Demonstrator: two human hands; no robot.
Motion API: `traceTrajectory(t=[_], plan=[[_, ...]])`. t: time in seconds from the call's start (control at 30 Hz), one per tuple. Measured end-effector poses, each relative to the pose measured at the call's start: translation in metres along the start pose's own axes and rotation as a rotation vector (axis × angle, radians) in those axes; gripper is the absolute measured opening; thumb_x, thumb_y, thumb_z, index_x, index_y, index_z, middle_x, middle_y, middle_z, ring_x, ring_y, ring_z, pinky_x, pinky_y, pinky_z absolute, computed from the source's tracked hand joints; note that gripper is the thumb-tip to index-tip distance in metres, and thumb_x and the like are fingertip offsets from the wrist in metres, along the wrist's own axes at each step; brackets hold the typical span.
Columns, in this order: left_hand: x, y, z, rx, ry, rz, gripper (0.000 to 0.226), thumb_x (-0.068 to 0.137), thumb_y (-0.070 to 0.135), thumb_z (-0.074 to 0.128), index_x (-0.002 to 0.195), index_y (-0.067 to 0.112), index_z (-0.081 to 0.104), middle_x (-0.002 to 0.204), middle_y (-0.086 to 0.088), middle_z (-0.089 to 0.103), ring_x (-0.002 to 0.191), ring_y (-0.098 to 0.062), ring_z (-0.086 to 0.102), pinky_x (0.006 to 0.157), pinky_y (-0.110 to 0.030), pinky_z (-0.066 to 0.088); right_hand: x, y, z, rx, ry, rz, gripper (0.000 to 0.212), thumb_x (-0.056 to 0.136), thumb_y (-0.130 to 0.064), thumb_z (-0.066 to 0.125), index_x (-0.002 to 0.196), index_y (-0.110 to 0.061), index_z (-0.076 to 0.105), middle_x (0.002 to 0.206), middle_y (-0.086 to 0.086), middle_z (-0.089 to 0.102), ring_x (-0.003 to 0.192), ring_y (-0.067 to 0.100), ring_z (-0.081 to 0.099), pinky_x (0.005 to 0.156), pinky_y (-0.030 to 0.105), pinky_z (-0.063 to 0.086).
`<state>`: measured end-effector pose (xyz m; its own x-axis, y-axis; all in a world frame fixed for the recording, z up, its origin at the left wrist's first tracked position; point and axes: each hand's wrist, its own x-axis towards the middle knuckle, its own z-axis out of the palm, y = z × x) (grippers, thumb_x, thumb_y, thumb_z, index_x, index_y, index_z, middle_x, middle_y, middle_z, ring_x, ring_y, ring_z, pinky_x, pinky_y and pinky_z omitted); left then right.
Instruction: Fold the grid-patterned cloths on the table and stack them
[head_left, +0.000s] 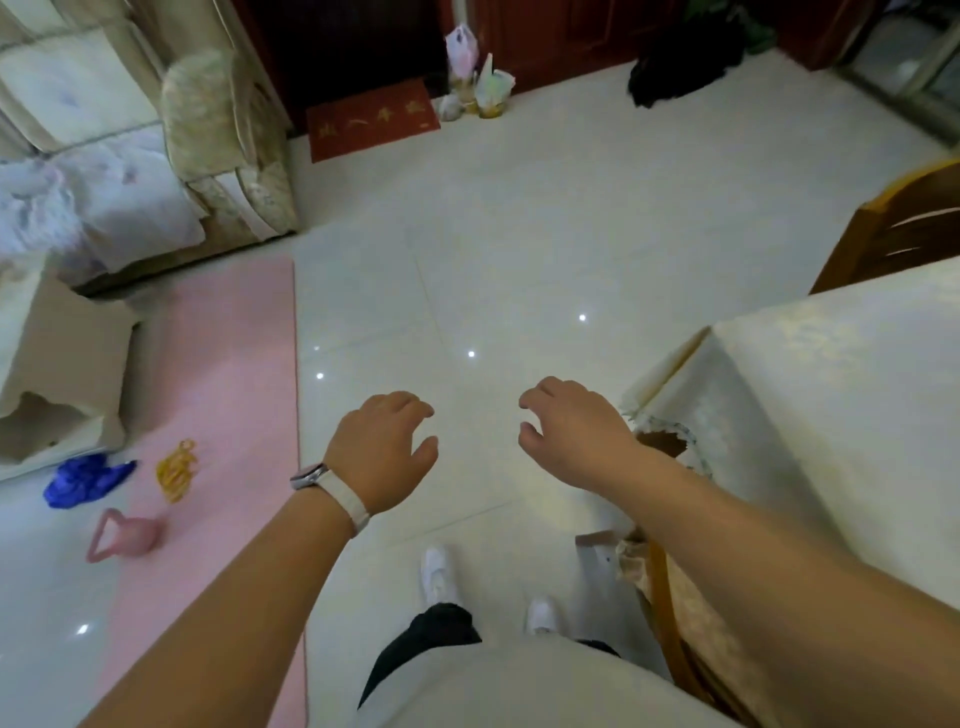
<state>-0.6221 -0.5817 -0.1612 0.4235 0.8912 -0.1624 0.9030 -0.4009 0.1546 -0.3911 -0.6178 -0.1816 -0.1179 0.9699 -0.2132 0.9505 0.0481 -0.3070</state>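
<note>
Closest to you is your own pale top and dark trousers, with your two white shoes (439, 574) planted on the glossy tiled floor (519, 249). Both your arms stretch out over that floor. Your left hand (384, 447), with a watch on a white strap (335, 491) at the wrist, hangs palm down, fingers loosely curled, the grip relaxed and empty. Your right hand (566, 431) is the same deal: fingers half bent, nothing in them, hovering just beside the corner of the table (831, 374).

That table sits off to your right under a cream tablecloth (frayed and torn at the near corner), and the part of its top that's in view is bare, so I can't tell where the grid-patterned cloths are from here. A wooden chair (904, 228) stands behind it.

On your left, a pink mat (228, 374) lies on the floor with a pink kettlebell (124, 535) and a yellow tangle on it, a blue crumpled thing (85, 480) just off its edge. Farther out there's a cream sofa (223, 150), a red doormat (371, 124), some bags and a dark heap by the wall.
</note>
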Motion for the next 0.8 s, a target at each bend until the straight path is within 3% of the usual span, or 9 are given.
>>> traceTrajectory(t=[0.5,0.8], plan=[[0.253,-0.11,-0.039,-0.061,-0.032,0.302,0.04,0.091,0.038,0.054,0.127,0.02,0.058,0.133,0.001,0.055,0.12,-0.023,0.05,0.094,-0.037,0.044,0.191,-0.01,-0.058,-0.035,0.085,0.309,0.036,0.094,-0.035,0.045,0.124,-0.019,0.056,0.118,0.002,0.057,0.104,0.026,0.054,0.085,0.038,0.048],[0.378,-0.11,-0.08,-0.05,-0.014,0.492,0.041,0.091,0.038,0.054,0.127,0.019,0.057,0.134,0.0,0.055,0.12,-0.023,0.05,0.095,-0.038,0.044,0.256,0.009,-0.098,-0.021,0.171,0.478,0.038,0.094,-0.036,0.044,0.127,-0.02,0.056,0.12,0.001,0.057,0.106,0.025,0.055,0.086,0.039,0.048]])
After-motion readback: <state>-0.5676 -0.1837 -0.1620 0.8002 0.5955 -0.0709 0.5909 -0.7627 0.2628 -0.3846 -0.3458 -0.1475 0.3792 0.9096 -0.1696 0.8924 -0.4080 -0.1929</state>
